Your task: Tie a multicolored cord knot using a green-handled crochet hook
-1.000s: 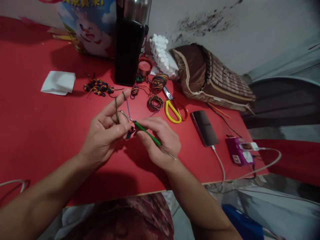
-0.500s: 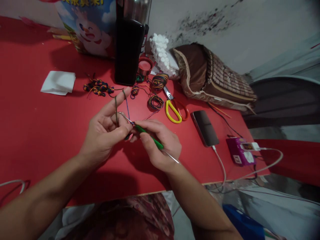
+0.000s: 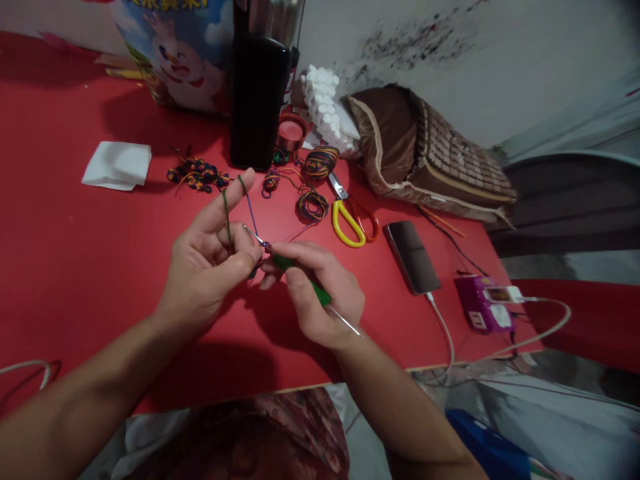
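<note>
My right hand (image 3: 325,287) is closed around the green grip of a crochet hook (image 3: 321,294), whose thin metal end sticks out towards my wrist. The hook's metal tip passes through a small dark piece of crochet (image 3: 256,268), pinched between thumb and fingers of my left hand (image 3: 207,260). Multicoloured yarn (image 3: 253,213) loops over my raised left index finger and runs down to the hook. Much of the crocheted piece is hidden by my fingers. Beyond my hands lie wound yarn bundles (image 3: 313,205) and a knotted yarn piece (image 3: 197,175).
Yellow-and-red handled scissors (image 3: 349,223) lie right of the yarn. A charging phone (image 3: 412,257) and a purple power block (image 3: 483,303) sit farther right. A black phone (image 3: 260,103) stands upright at the back. White folded paper (image 3: 117,165) lies left on the red table (image 3: 75,267).
My left index finger has drawn slightly back to the left, with the yarn on it. The hook has shifted a little to the right in my right hand. Both hands keep their hold.
</note>
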Action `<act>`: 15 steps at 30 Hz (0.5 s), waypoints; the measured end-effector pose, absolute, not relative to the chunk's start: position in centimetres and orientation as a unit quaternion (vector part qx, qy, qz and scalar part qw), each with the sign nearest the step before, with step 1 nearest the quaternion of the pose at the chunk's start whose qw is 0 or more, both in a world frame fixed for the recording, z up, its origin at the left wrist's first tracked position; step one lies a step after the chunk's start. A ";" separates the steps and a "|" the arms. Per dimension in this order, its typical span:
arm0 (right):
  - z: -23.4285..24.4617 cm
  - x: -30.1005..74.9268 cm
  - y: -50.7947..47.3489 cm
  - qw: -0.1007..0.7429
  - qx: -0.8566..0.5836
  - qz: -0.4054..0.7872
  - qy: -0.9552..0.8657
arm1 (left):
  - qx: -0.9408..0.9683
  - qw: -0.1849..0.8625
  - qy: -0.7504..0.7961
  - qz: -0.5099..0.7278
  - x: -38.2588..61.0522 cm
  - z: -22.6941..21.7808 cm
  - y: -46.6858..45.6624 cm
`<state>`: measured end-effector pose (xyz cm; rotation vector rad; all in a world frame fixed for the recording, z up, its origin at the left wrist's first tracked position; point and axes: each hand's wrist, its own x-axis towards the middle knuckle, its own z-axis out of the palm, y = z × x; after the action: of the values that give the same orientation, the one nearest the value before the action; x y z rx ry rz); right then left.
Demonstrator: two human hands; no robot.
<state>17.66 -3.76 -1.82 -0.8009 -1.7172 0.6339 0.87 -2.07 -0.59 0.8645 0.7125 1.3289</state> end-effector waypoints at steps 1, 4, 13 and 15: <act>-1.8 17.6 -3.8 0.539 -0.343 0.270 -0.720 | 0.381 0.641 0.317 0.586 0.8 -0.6 -2.0; -1.7 17.6 -3.9 0.536 -0.357 0.279 -0.712 | 0.381 0.627 0.337 0.590 0.7 -0.6 -2.0; -1.6 18.3 -2.6 0.532 -0.316 0.190 -0.762 | 0.377 0.633 0.329 0.591 0.9 -0.4 -1.8; -1.6 18.4 -2.6 0.526 -0.305 0.195 -0.770 | 0.372 0.637 0.334 0.587 0.9 -0.5 -1.8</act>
<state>18.40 -2.61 -1.60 -0.7294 -1.8402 0.4652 0.91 -1.80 -0.48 0.8502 0.7626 1.3407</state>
